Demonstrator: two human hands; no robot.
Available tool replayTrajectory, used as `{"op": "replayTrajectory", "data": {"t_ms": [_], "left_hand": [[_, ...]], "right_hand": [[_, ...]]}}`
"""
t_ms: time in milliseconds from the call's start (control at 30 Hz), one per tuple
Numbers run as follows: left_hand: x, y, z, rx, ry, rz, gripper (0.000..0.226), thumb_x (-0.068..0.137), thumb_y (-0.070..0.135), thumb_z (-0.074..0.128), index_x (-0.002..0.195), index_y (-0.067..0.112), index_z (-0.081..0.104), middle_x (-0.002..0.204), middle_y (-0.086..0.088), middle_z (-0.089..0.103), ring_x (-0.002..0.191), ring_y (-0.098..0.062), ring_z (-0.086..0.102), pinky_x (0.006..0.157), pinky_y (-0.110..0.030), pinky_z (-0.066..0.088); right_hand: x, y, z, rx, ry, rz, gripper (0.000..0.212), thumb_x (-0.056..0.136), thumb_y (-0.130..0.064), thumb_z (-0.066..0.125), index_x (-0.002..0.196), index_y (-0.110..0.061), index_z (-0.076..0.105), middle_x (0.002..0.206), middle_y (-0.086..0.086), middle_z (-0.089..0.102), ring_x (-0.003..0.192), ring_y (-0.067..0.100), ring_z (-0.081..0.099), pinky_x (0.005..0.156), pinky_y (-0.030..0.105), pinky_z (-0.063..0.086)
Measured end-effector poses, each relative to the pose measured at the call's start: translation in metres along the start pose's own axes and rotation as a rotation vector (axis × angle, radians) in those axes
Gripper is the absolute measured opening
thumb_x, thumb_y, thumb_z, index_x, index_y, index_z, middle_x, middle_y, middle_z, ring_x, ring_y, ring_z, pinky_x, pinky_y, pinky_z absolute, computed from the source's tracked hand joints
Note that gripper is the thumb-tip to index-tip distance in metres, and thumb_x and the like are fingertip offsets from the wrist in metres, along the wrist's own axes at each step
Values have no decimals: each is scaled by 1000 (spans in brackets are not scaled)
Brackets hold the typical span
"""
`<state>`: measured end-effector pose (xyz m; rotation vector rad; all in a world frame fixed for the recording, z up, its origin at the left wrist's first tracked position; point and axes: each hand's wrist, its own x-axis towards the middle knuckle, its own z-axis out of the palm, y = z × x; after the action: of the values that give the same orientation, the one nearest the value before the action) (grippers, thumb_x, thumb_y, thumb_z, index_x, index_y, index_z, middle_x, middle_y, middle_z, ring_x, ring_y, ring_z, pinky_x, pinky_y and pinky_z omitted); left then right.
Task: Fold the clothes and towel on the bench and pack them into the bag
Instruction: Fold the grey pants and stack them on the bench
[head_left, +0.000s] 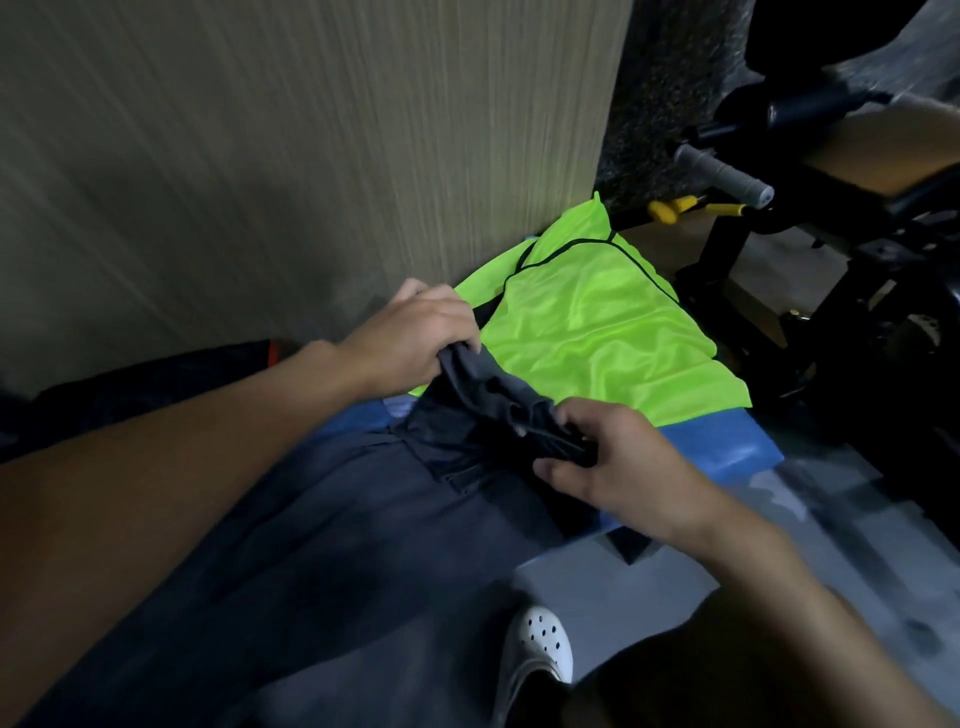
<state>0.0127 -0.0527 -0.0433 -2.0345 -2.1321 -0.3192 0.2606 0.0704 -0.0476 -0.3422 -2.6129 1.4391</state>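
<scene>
On the blue bench, left hand and right hand both clutch the bunched edge of the dark garment: soft, limp, light cloth, probably best gripped at waistband corners.

Grey grip on black gym frame; white clog below.

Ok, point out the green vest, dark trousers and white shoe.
green vest (597, 332): head view, middle of its front panel.
dark trousers (363, 519): head view, on the leg fabric.
white shoe (540, 644): head view, perforated toe.
</scene>
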Motion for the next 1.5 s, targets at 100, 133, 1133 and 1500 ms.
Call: {"op": "replayTrajectory", "data": {"t_ms": [100, 133, 1133, 1500], "left_hand": [[-33, -1, -5, 15, -31, -4, 54, 51, -16, 61, 92, 19, 67, 95, 13, 66, 103, -17, 52, 88, -34, 29], [-43, -1, -6, 24, -41, -15, 56, 49, -16, 58, 93, 19, 67, 96, 12, 66, 105, -16, 51, 89, -35, 29], [-163, 48, 32, -85, -187, -488, 71, 92, 63, 22, 157, 35, 19, 165, 13, 5, 151, -1, -7, 123, -34, -1], [-211, 67, 53, -19, -238, -661, 71, 89, 78, 6, 154, 48, 7, 165, 14, -5, 152, -11, -14, 119, -59, -2]], "right_hand": [[1, -15, 27, -83, -101, -70, 30, 82, -11, 73, 71, -26, 49, 62, -10, 49, 55, 3, 43, 53, 14, 34], [1, -18, 38, -104, -119, -83, 34, 82, -11, 72, 69, -28, 46, 59, -10, 47, 54, 4, 44, 52, 14, 33], [56, 1, 110, -315, 185, 78, 52, 89, -35, 67, 132, -13, 50, 119, 12, 51, 110, 31, 48, 97, 46, 41], [96, -10, 118, -135, 141, 126, 67, 84, -22, 75, 138, -14, 36, 92, 2, 58, 98, 28, 60, 76, 30, 42]]}}
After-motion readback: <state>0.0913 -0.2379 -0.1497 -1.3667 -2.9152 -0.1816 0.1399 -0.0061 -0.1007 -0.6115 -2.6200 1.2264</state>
